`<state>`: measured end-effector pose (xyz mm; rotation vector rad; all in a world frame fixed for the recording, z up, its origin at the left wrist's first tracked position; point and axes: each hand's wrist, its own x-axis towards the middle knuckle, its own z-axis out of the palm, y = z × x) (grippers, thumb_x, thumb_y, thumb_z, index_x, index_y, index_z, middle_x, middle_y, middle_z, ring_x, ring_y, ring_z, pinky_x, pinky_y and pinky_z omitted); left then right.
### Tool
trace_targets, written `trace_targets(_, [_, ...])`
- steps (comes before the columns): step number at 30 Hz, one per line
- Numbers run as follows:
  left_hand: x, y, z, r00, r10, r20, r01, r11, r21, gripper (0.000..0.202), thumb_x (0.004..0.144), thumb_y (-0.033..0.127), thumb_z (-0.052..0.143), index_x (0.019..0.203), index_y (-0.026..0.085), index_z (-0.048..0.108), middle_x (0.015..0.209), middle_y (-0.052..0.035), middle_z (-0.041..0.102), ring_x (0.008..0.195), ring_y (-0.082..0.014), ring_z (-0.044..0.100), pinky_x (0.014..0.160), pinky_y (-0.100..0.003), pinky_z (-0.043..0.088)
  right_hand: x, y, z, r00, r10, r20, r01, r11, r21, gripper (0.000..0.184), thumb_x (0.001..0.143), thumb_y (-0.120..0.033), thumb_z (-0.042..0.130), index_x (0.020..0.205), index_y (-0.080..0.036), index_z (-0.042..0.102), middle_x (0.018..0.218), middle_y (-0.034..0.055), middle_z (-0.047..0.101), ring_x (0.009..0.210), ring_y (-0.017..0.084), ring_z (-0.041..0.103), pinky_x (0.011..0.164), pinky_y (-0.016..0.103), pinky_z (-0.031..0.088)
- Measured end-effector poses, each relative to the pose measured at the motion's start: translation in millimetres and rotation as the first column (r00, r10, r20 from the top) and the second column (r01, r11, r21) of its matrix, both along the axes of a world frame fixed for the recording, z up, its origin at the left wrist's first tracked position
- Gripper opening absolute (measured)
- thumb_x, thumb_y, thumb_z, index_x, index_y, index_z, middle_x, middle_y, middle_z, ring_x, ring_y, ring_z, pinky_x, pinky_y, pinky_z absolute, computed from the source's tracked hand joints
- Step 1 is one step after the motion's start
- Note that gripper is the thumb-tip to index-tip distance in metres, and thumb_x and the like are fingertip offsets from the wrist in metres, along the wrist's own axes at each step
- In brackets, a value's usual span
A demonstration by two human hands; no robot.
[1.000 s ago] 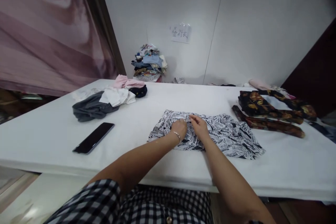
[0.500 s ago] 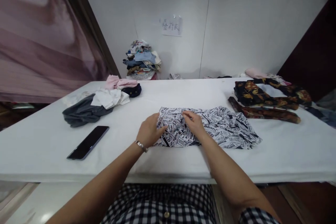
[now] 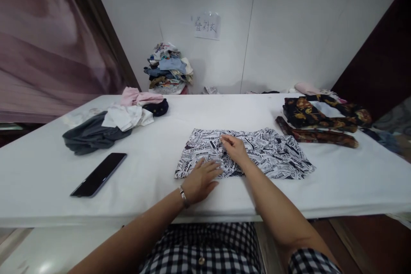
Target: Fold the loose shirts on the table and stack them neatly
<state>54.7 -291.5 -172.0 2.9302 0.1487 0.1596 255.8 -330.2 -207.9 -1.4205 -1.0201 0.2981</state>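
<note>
A black-and-white printed garment (image 3: 272, 154) lies spread on the white table (image 3: 224, 113) in front of me. My left hand (image 3: 202, 179) rests flat on its near left edge with fingers stretched out, a bracelet on the wrist. My right hand (image 3: 233, 147) sits on the middle of the garment, fingers curled and pinching a fold of the cloth near its top edge.
A black phone (image 3: 99, 174) lies at the near left. A pile of grey, white and pink clothes (image 3: 109, 122) sits at the left. Folded dark floral fabric (image 3: 317, 120) lies at the right. A stack of clothes (image 3: 168, 68) stands against the back wall.
My left hand has let go of the garment's left part and slid toward me, now lying flat on the near edge. My right hand has stayed on the middle fold.
</note>
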Motion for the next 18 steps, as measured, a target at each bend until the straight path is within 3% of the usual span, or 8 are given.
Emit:
trace_targets(2, [-4, -5, 6.7, 0.997, -0.056, 0.053, 0.056, 0.998, 0.001, 0.032, 0.087, 0.020, 0.050, 0.117, 0.025, 0.060, 0.132, -0.0080, 0.058, 0.127, -0.0205, 0.048, 0.112, -0.052, 0.028, -1, -2, 3.2, 1.000, -0.005, 0.011, 0.005, 1.000, 0.001, 0.026, 0.081, -0.036, 0.057, 0.096, -0.022, 0.072, 0.091, 0.0034, 0.074, 0.083, 0.020, 0.068, 0.076, 0.033, 0.054])
trace_targets(4, [-7, -1, 14.1, 0.983, -0.021, 0.182, 0.018, 1.000, 0.017, 0.030, 0.089, 0.023, 0.046, 0.115, 0.025, 0.061, 0.129, -0.0078, 0.061, 0.124, -0.0193, 0.051, 0.110, -0.047, 0.033, -4, -5, 7.2, 0.999, 0.020, 0.043, -0.021, 1.000, 0.020, 0.025, 0.082, -0.035, 0.056, 0.098, -0.022, 0.072, 0.093, 0.0037, 0.073, 0.086, 0.019, 0.067, 0.077, 0.033, 0.054])
trace_targets(6, [-10, 12, 19.9, 0.943, 0.135, 0.305, -0.142, 0.990, 0.001, 0.029, 0.089, 0.028, 0.045, 0.113, 0.024, 0.061, 0.125, -0.0079, 0.063, 0.120, -0.0200, 0.054, 0.106, -0.043, 0.039, -7, -10, 11.5, 0.991, 0.075, 0.113, -0.080, 0.996, 0.041, 0.025, 0.083, -0.032, 0.055, 0.100, -0.023, 0.071, 0.098, 0.0038, 0.072, 0.092, 0.019, 0.066, 0.079, 0.032, 0.053])
trace_targets(8, [-13, 29, 22.7, 0.873, 0.366, 0.323, -0.369, 0.928, -0.055, 0.031, 0.089, 0.033, 0.044, 0.114, 0.022, 0.061, 0.122, -0.0089, 0.064, 0.116, -0.0219, 0.057, 0.102, -0.040, 0.044, -10, -13, 15.3, 0.961, 0.170, 0.218, -0.177, 0.984, 0.013, 0.025, 0.082, -0.031, 0.058, 0.102, -0.025, 0.071, 0.101, 0.0032, 0.072, 0.097, 0.019, 0.065, 0.082, 0.033, 0.052])
trace_targets(10, [-16, 46, 22.1, 0.784, 0.577, 0.228, -0.572, 0.815, -0.095, 0.039, 0.088, 0.039, 0.045, 0.118, 0.019, 0.058, 0.124, -0.0116, 0.062, 0.115, -0.0250, 0.058, 0.098, -0.039, 0.046, -14, -14, 17.3, 0.890, 0.302, 0.341, -0.285, 0.953, -0.102, 0.025, 0.078, -0.028, 0.064, 0.101, -0.026, 0.072, 0.103, 0.0026, 0.071, 0.098, 0.020, 0.064, 0.085, 0.034, 0.050])
trace_targets(12, [-16, 62, 19.1, 0.722, 0.688, 0.076, -0.681, 0.725, -0.097, 0.048, 0.086, 0.046, 0.045, 0.123, 0.017, 0.053, 0.125, -0.0143, 0.061, 0.112, -0.0287, 0.059, 0.093, -0.041, 0.048, -17, -13, 16.7, 0.782, 0.429, 0.453, -0.343, 0.902, -0.262, 0.028, 0.074, -0.021, 0.068, 0.101, -0.026, 0.072, 0.106, 0.0032, 0.070, 0.101, 0.022, 0.062, 0.088, 0.036, 0.048])
trace_targets(15, [-9, 81, 13.1, 0.698, 0.709, -0.103, -0.716, 0.689, -0.109, 0.053, 0.083, 0.052, 0.047, 0.123, 0.017, 0.051, 0.122, -0.0156, 0.062, 0.107, -0.0321, 0.060, 0.088, -0.044, 0.048, -19, -9, 11.8, 0.675, 0.494, 0.549, -0.333, 0.867, -0.371, 0.033, 0.074, -0.010, 0.065, 0.104, -0.023, 0.071, 0.110, 0.0047, 0.069, 0.103, 0.022, 0.060, 0.091, 0.037, 0.046])
trace_targets(18, [4, 94, 8.4, 0.636, 0.747, -0.191, -0.771, 0.611, -0.177, 0.058, 0.076, 0.051, 0.056, 0.120, 0.014, 0.052, 0.122, -0.0184, 0.061, 0.110, -0.0337, 0.058, 0.090, -0.042, 0.046, -19, -5, 6.0, 0.666, 0.475, 0.575, -0.331, 0.879, -0.342, 0.035, 0.074, -0.004, 0.060, 0.102, -0.023, 0.070, 0.108, 0.0046, 0.069, 0.101, 0.020, 0.061, 0.090, 0.035, 0.045])
